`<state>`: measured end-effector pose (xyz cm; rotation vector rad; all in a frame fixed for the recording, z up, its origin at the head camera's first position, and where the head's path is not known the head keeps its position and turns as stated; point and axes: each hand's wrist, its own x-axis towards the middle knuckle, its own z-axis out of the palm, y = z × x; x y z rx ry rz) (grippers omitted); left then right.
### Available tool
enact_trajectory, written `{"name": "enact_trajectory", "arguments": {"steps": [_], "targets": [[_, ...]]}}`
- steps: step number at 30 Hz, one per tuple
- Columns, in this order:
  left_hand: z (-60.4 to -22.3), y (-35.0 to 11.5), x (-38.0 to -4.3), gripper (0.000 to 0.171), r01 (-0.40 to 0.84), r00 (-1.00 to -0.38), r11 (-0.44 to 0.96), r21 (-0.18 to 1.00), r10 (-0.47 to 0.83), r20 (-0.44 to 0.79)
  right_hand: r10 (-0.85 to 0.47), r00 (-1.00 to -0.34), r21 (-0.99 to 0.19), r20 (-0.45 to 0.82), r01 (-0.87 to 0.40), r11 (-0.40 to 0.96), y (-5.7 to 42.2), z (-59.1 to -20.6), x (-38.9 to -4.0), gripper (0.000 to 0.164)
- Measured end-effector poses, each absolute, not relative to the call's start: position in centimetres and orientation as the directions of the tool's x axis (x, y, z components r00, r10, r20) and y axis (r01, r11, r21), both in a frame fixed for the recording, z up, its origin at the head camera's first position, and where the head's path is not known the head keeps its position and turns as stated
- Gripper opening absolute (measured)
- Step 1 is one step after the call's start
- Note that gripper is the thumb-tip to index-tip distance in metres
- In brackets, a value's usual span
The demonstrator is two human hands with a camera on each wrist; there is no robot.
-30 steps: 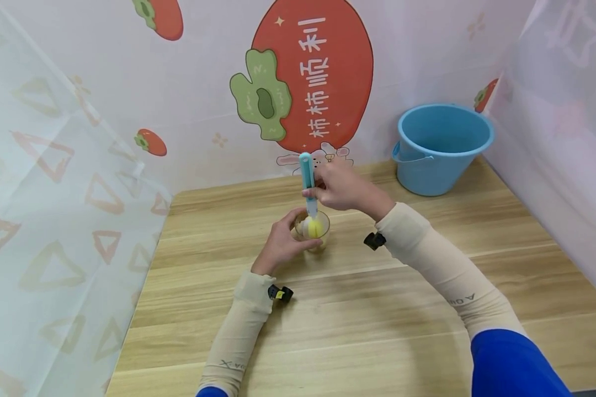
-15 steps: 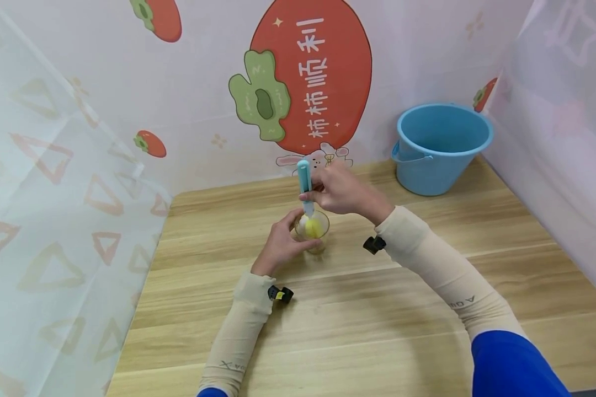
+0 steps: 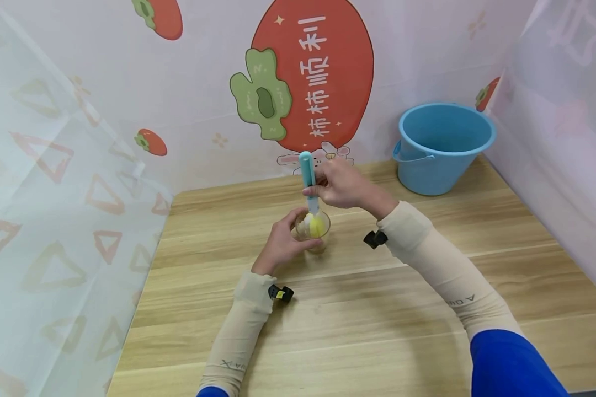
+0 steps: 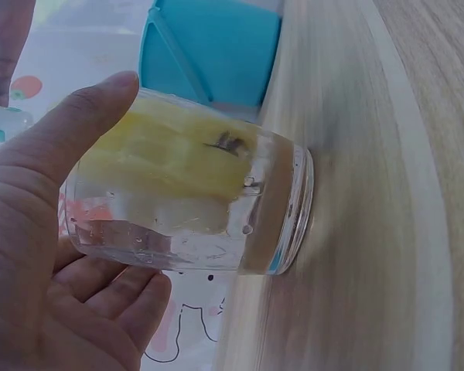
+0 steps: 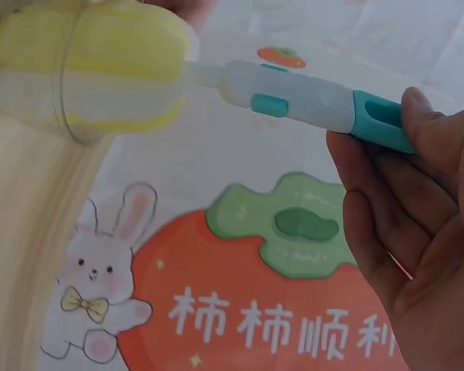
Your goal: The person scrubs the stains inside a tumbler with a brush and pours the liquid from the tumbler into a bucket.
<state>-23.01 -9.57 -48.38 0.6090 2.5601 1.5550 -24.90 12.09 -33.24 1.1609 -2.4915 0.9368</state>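
Note:
A clear drinking glass [image 4: 282, 205] stands upright on the wooden table, and my left hand [image 3: 283, 242] grips it around its side, thumb on the near side and fingers behind. Inside it sits the yellow and white sponge head [image 5: 139, 66] of a cup brush, partly above the rim in the right wrist view. My right hand [image 3: 345, 186] pinches the teal and white brush handle [image 3: 307, 170] between thumb and fingers. That handle points up out of the glass, slightly tilted. Water drops and a small dark mark show on the glass wall in the left wrist view.
A light blue bucket [image 3: 427, 175] with its handle hanging down stands at the back right of the wooden table [image 3: 367, 314]. Printed cloth [image 3: 203, 71] with persimmon drawings hangs behind the table, and pale sheets enclose both sides.
My right hand pushed the brush lower into the glass half a second ago, and now the brush is raised again. The left hand and the glass have stayed in place.

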Motion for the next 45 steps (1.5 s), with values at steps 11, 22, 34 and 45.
{"name": "enact_trajectory", "arguments": {"steps": [11, 22, 34, 45], "targets": [[-48.4, -9.6, -22.7, 0.083, 0.273, -0.919, 0.391, 0.879, 0.377, 0.118, -0.626, -0.645, -0.462, 0.438, -0.759, 0.459, 11.9, -32.6, -24.8, 0.014], [-48.5, -9.7, -22.7, 0.083, 0.28, -0.914, 0.383, 0.88, 0.387, 0.122, -0.612, -0.62, -0.446, 0.491, -0.783, 0.435, 12.1, -31.8, -24.9, 0.009], [-48.1, -9.5, -22.8, 0.083, 0.265, -0.924, 0.411, 0.872, 0.366, 0.109, -0.578, -0.664, -0.352, 0.474, -0.745, 0.567, 12.5, -31.3, -23.9, 0.019], [-48.3, -9.4, -22.8, 0.085, 0.247, -0.926, 0.395, 0.885, 0.366, 0.095, -0.551, -0.682, -0.356, 0.48, -0.726, 0.589, 12.4, -30.0, -23.7, 0.019]]}}
